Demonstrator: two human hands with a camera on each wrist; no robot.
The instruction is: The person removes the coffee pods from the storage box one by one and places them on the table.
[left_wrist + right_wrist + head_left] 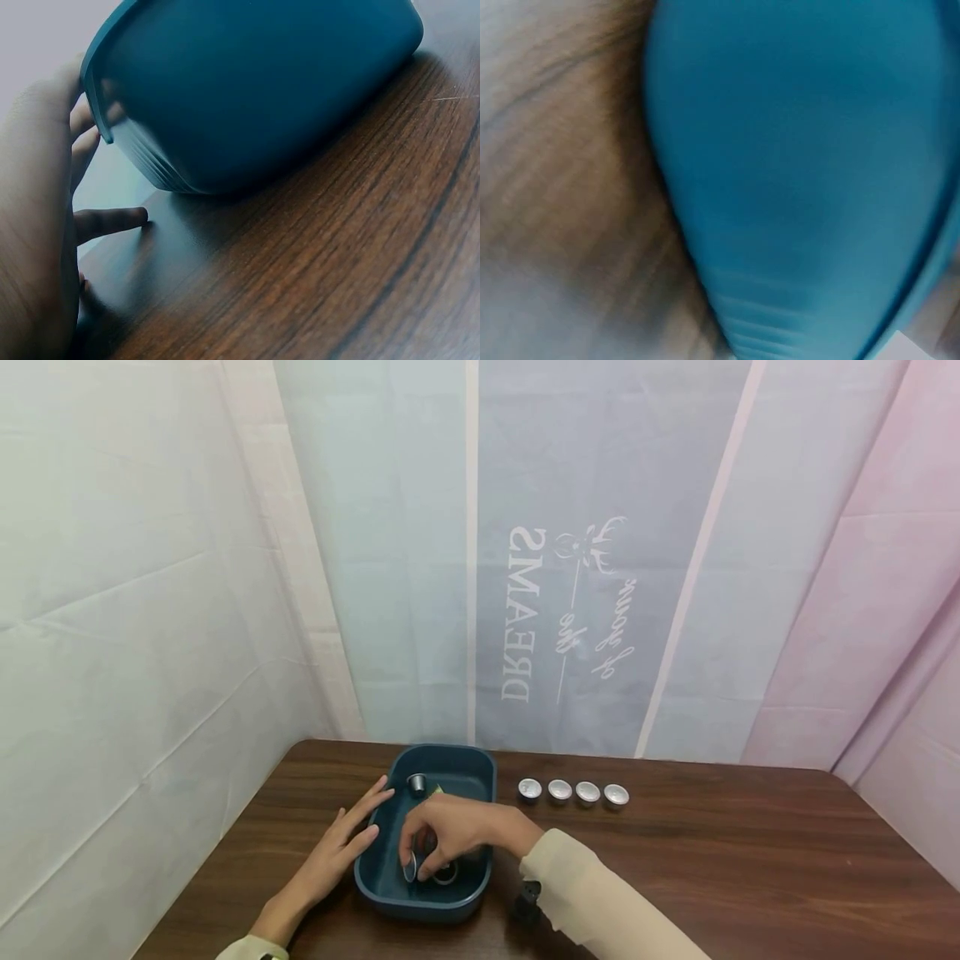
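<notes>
Backdrop left: a pale, creased sheet [135, 610] hangs beside the worktop.
Worktop: dark wood-grain surface [735, 852] carrying everything below.
Left hand: the left hand [333, 847] lies with fingers straight and relaxed along the left outer wall of the tub, fingertips at its rim; it grasps nothing. In the left wrist view the fingers [112, 217] rest on the worktop right beside the tub's wall.
Tub: a dark teal rectangular tub [480, 768] stands on the worktop near its back-left area, between the two arms. The right wrist view shows only its blurred blue wall [795, 172].
Loose cup in tub: one small silver cup [417, 783] lies on its side at the far end of the tub, apart from the hands.
Right hand: the right hand [450, 835] reaches down into the near end of the tub, fingers curled and pinching a small silver cup [410, 866] by its edge. Another cup [446, 872] lies just beside it on the tub floor, partly hidden by the fingers.
Sleeve: a cream sleeve [600, 902] covers the right forearm; a small black object [528, 897] shows at the wrist.
Row of cups: four silver cups [572, 792] stand in a line on the worktop, to the right of the tub, well apart from both hands.
Backdrop behind: a grey-blue panel with mirrored lettering [525, 618] hangs behind the worktop.
</notes>
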